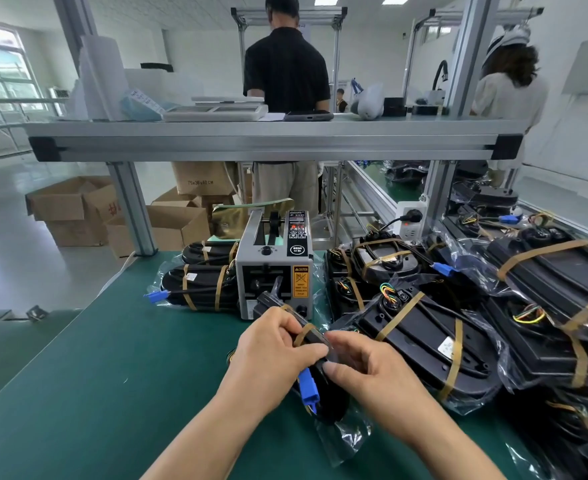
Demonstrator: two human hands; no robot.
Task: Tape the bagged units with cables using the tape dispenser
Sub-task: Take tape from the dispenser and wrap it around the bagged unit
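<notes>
Two hands clamp one bagged unit (327, 400) | left hand (272, 348) pinches tape strip (304, 334), right hand (365, 368) grips alongside | long axis points away, at tape dispenser (273, 268) by bench (112, 375) far edge.

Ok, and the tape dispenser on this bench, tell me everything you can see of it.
The tape dispenser is a grey, metal-looking box standing upright on the green mat, front toward the camera. A black control panel with a red lit display fills its upper right; below is a yellow caution sticker. A black knob sits mid-front, a black spindle on top. Taped units lie either side. The held bagged unit overlaps its lower front; contact cannot be told.
</notes>
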